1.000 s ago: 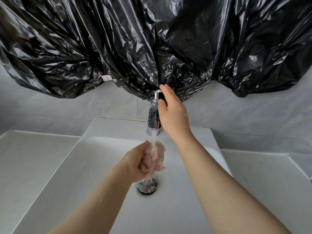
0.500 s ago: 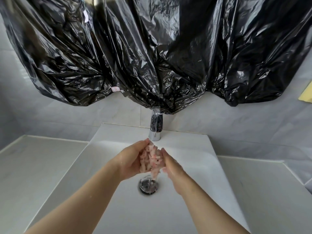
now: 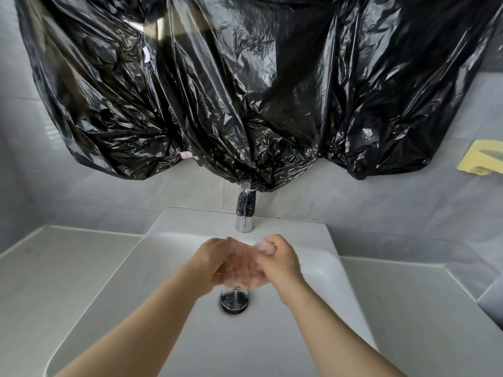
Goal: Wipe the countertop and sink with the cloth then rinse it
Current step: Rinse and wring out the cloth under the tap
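Both hands meet over the white sink (image 3: 321,240), just above the chrome drain (image 3: 234,300). A small pale pink cloth (image 3: 265,246) is bunched between them and only a bit of it shows at the top. My right hand (image 3: 284,263) grips that bit with curled fingers and thumb. Cupped against it from the left, my left hand (image 3: 212,263) has motion-blurred fingers wrapped under the cloth. The chrome faucet (image 3: 245,214) stands right behind the hands. Whether water is running cannot be made out.
A grey countertop lies to the left (image 3: 54,273) and right (image 3: 413,300) of the sink. Crumpled black plastic sheeting (image 3: 217,104) hangs on the wall and covers the faucet's top. A yellow object (image 3: 481,159) sticks to the tiled wall at the right.
My right hand left the faucet handle, came down to the cloth and now grips its top. The hands rub together over the drain. The camera view tilted upward.
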### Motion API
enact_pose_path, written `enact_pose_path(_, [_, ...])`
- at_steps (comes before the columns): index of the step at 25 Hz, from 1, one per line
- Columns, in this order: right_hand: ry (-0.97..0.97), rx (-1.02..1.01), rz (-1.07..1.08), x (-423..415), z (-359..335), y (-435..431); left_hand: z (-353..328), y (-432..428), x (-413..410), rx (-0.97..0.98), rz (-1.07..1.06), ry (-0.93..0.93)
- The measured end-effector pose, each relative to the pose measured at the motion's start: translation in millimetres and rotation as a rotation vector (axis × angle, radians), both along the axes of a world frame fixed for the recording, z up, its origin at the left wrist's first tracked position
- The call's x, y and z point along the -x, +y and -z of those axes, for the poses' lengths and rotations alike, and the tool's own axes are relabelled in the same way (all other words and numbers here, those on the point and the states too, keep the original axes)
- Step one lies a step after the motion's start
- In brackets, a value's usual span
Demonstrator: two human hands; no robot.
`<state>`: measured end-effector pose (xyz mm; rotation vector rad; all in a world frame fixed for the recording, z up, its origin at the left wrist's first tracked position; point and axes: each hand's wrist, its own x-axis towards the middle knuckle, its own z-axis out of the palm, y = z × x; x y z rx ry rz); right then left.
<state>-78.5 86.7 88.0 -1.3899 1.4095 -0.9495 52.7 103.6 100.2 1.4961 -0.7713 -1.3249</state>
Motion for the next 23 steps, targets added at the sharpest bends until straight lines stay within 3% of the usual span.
enact_pose_path(2, [-0.055,0.006,-0.233,-6.6,-4.9,12.5,1.4,7.1,6.2,-0.028,0.008,0.355])
enact_pose_path(4, [-0.133,0.053,-0.303,-3.9,-7.1,17.2,9.2,7.1,-1.7,-0.016,0.028,0.413])
enact_pose_path(6, [0.061,0.245,-0.250,4.9,1.6,9.1,17.2,5.5,-12.4,-0.012,0.107,0.449])
enact_pose_path(8, [0.329,0.351,-0.412,13.3,11.5,5.6,17.9,5.9,-15.9,-0.027,0.195,0.460])
enact_pose_path(11, [0.525,0.364,-0.644,17.9,17.6,9.3,13.3,8.1,-9.9,-0.020,0.342,0.394])
enact_pose_path(13, [0.629,0.420,-0.541,23.8,19.4,6.9,10.0,10.1,-3.1,-0.002,0.508,0.221])
enact_pose_path(14, [0.734,0.496,-0.468,27.1,16.7,8.2,11.3,10.7,1.4,-0.001,0.607,0.034])
enact_pose_path(16, [0.926,0.573,-0.415,30.4,12.7,11.5,16.7,11.6,11.7,-0.056,0.720,-0.507])
enact_pose_path(18, [0.982,0.446,-0.443,33.5,10.3,16.2,21.9,11.6,22.7,-0.076,0.713,-1.033])
enact_pose_path(19, [0.940,0.320,-0.442,34.8,8.7,17.9,24.0,13.4,28.4,-0.045,0.714,-1.188])
enact_pose_path(20, [0.864,0.212,-0.424,36.4,6.8,18.5,27.4,14.7,32.8,-0.021,0.708,-1.223])
enact_pose_path(21, [0.760,0.130,-0.396,39.4,2.7,20.6,30.5,14.6,33.7,-0.036,0.675,-1.112])
enact_pose_path(23, [0.555,0.123,-0.379,46.4,3.3,24.0,31.3,13.8,30.0,-0.167,0.564,-0.639])
